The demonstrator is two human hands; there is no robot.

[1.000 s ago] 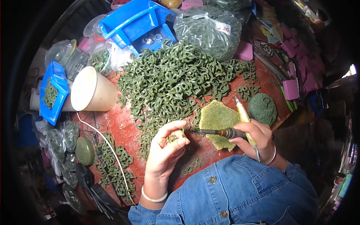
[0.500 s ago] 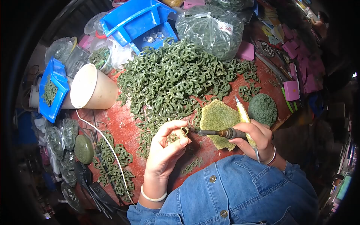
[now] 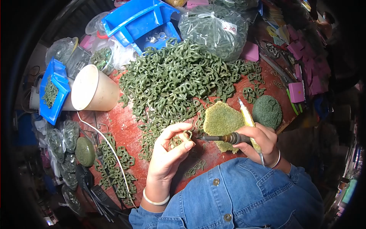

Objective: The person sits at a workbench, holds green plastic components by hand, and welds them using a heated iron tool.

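My left hand [image 3: 167,149] pinches a small green wax piece [image 3: 187,135] between thumb and fingertips, above the red table. Its outline is partly hidden by the fingers. In my right hand [image 3: 263,145] is a soldering iron [image 3: 225,138] with a dark shaft, pointing left at the piece with a small gap between them. The same hand also carries a pointed tool with a yellow-wrapped handle [image 3: 248,119], tilted upright between the fingers. Beneath the iron lies a yellow-green rough pad [image 3: 223,119]. A dark green round pad [image 3: 267,111] sits right of it.
A big heap of green wax pieces [image 3: 183,76] covers the table's middle. Behind stand blue bins [image 3: 137,21] and a filled plastic bag [image 3: 213,32]. A white bucket [image 3: 95,89] is at left, near a white cord [image 3: 106,141]. Metal tools [image 3: 274,65] lie at right.
The iron's tip has shifted slightly down and away from the green wax piece. My left hand has stayed almost still.
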